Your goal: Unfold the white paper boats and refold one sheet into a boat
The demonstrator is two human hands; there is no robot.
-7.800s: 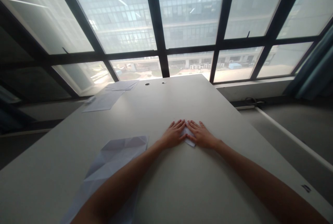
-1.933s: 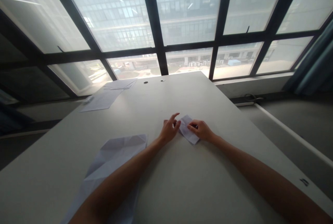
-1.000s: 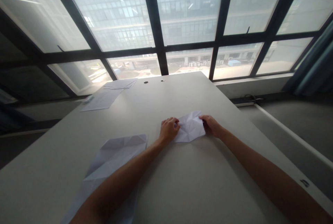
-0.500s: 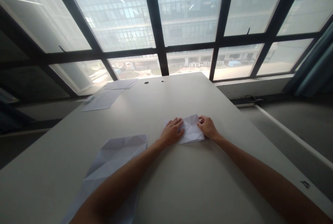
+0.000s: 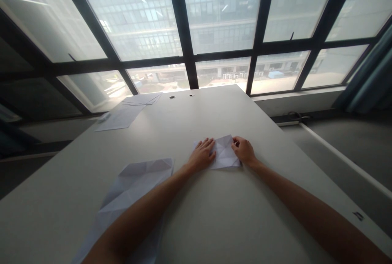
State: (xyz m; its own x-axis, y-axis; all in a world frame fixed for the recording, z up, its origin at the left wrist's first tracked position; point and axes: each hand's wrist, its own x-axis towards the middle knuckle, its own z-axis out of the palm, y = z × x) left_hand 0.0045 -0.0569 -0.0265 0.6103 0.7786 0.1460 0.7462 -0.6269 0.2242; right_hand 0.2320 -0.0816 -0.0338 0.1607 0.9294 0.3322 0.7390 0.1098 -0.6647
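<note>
A small folded sheet of white paper (image 5: pixel 225 153) lies on the white table, its surface marked by creases. My left hand (image 5: pixel 202 153) rests flat on the paper's left part, fingers stretched out and covering that side. At the right edge, my right hand (image 5: pixel 243 149) pinches the paper between thumb and curled fingers. The exact spot of the pinch is partly hidden by the fingers. Under my left forearm lies a larger creased white sheet (image 5: pixel 131 186), partly covered by the arm.
Flat papers (image 5: pixel 122 117) lie at the table's far left corner. Two cable holes, one a dark oval (image 5: pixel 172 97), are near the far edge. A small dark mark or object (image 5: pixel 358 215) sits at the right edge. Windows (image 5: pixel 223 10) stand beyond the table (image 5: pixel 202 112).
Almost nothing differs. My right hand has shifted very slightly at the paper's right edge, while my left hand stays pressed on the paper.
</note>
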